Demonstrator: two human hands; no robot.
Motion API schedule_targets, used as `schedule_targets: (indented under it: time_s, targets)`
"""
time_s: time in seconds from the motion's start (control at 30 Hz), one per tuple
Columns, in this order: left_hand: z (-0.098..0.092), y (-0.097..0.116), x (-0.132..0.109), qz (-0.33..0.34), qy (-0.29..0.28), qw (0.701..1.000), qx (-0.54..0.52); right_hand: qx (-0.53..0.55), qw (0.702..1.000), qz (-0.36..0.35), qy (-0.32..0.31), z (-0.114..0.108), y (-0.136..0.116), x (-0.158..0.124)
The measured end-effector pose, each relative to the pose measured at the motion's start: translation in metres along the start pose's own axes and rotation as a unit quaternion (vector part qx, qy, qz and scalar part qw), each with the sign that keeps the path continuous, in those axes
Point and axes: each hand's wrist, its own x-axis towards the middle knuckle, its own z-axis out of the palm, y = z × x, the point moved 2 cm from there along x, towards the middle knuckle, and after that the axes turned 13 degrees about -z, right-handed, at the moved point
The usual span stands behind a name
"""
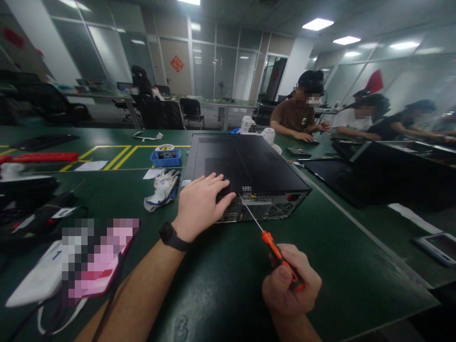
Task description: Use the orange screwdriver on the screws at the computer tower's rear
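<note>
A black desktop computer case (260, 161) lies flat on the green table, its rear panel with a fan grille (280, 209) facing me. My left hand (201, 204) rests on the near left part of the top cover, palm down with fingers stretched out. Wrapped round the orange and black handle of a screwdriver (272, 244) is my right hand (294, 280), in front of the case. The long thin shaft slants up and left, and its tip meets the top edge of the rear panel near my left thumb. Any screw at the tip is too small to make out.
Left of the case are a blue bin (166, 158), work gloves (162, 190), a pink phone-like item (107, 266) and cables. Another opened black case (402, 166) and a handheld device (438, 247) lie at right. Several people sit across the table.
</note>
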Motion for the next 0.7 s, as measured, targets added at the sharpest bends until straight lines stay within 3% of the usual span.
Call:
schedule_targets:
  time_s: [0.2,0.47,0.7]
  targets:
    - [-0.001,0.001,0.0,-0.004,-0.001,1.0,-0.004,-0.012,0.999,-0.029,0.012,0.003,-0.001,0.005]
    - [-0.001,0.001,0.0,0.004,0.004,1.0,0.003,-0.034,0.998,0.018,-0.045,-0.007,-0.006,0.001]
    - [-0.002,0.001,-0.001,0.005,0.009,1.0,0.015,-0.032,0.997,-0.006,-0.074,-0.007,-0.012,0.009]
